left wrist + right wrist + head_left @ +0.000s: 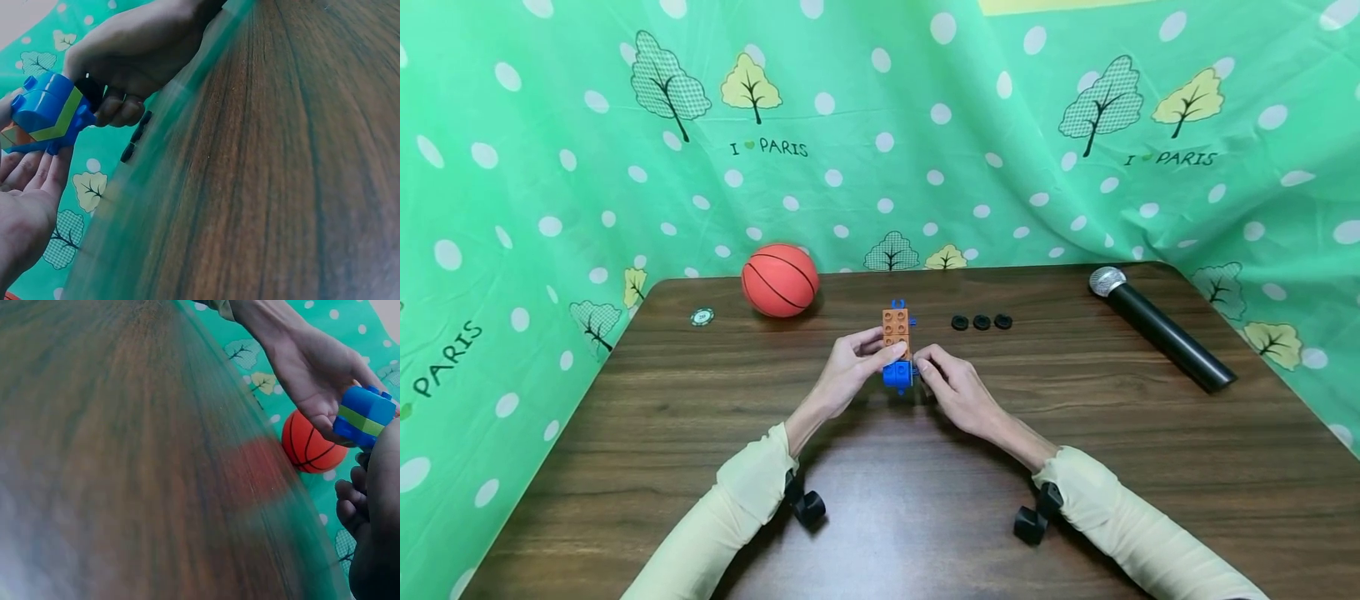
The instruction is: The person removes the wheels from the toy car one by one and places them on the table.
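Note:
My left hand (pixel 844 375) holds a toy vehicle of building blocks (pixel 896 320) above the table, thumb on top and fingers beneath. Orange studded bricks form its far part; the near end is blue (pixel 42 103), with a lime-green layer (pixel 361 420) between blue parts. Small blue pegs stick out from the sides. At the near right side of the vehicle, my right hand (pixel 953 385) pinches a small black wheel (pixel 92 94) against a blue peg, the fingers mostly covering it. Three more black wheels (pixel 981 322) lie in a row beyond the right hand.
On the brown wooden table (pixel 662 467), a red ball with black lines (pixel 780 281) sits at the back left, with a poker chip (pixel 702 317) beside it. A black microphone (pixel 1165 333) lies at the back right. A green dotted cloth (pixel 880 183) hangs behind.

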The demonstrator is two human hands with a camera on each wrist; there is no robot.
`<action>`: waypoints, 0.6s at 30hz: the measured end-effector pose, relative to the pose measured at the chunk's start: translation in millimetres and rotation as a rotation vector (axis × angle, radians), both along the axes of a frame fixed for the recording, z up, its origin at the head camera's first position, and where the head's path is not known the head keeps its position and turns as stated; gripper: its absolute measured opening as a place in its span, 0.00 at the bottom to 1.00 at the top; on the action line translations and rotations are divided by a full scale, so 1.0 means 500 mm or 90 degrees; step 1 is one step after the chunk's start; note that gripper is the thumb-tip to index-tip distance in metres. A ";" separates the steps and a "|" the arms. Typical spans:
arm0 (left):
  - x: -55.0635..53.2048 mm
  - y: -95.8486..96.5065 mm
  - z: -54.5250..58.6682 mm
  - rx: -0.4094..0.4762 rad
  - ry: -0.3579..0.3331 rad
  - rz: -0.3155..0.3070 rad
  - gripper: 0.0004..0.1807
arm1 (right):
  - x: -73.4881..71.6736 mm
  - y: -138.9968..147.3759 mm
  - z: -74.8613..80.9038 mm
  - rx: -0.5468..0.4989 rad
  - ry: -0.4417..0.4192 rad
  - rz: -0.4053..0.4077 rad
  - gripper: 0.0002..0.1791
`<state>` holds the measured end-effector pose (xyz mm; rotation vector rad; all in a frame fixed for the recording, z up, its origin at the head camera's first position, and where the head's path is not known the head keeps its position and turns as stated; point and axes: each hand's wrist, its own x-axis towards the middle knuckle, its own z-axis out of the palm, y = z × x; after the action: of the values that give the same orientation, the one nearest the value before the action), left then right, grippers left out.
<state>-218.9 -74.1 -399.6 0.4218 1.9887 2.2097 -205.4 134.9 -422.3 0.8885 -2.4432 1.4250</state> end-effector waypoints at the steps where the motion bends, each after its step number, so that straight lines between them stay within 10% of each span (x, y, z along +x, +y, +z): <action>1: 0.001 -0.002 0.000 0.003 -0.001 0.003 0.27 | 0.000 0.001 0.000 0.002 -0.007 -0.006 0.09; 18: -0.001 -0.012 0.000 0.010 -0.028 0.033 0.28 | -0.018 0.049 0.001 -0.011 0.051 -0.096 0.12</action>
<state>-219.4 -80.0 -399.7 0.3249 1.9841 2.2456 -214.3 159.4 -422.0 0.7256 -2.3793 1.3300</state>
